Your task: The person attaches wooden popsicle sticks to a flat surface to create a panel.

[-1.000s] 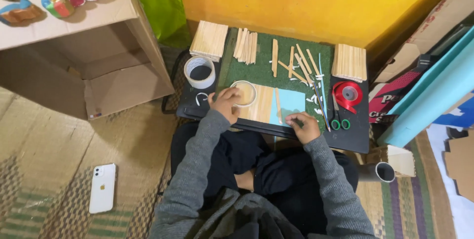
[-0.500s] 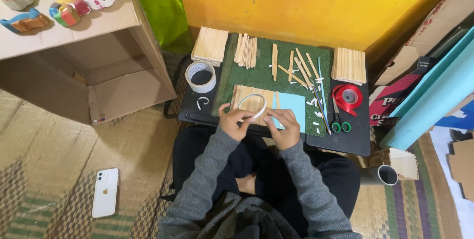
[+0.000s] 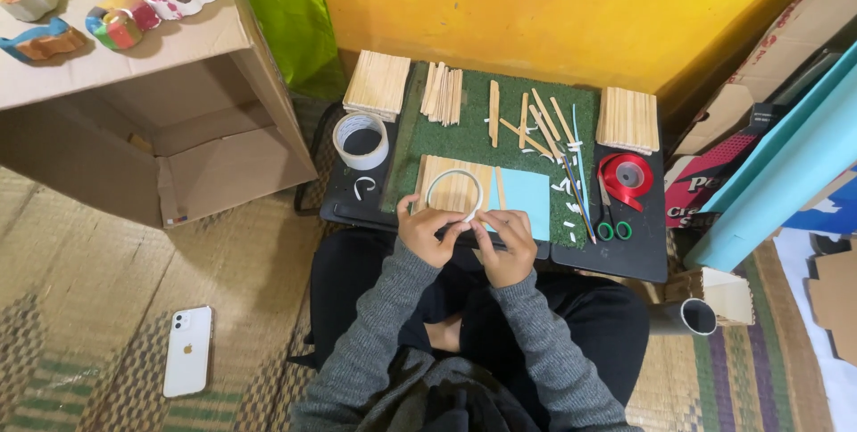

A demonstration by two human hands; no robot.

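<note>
Both hands grip a small white tape ring (image 3: 454,193) over a lap-top craft board.

The left hand (image 3: 427,234) and right hand (image 3: 507,240) pinch the ring's near edge, seemingly picking at the tape end. Just beyond the ring lie a joined panel of flat wooden sticks (image 3: 455,189) and a pale blue card sheet (image 3: 524,199) on green turf matting (image 3: 473,133), so assembly looks only partly done. Farther from the ring, loose sticks (image 3: 534,120) and stacked bundles (image 3: 376,84) sit unused.
</note>
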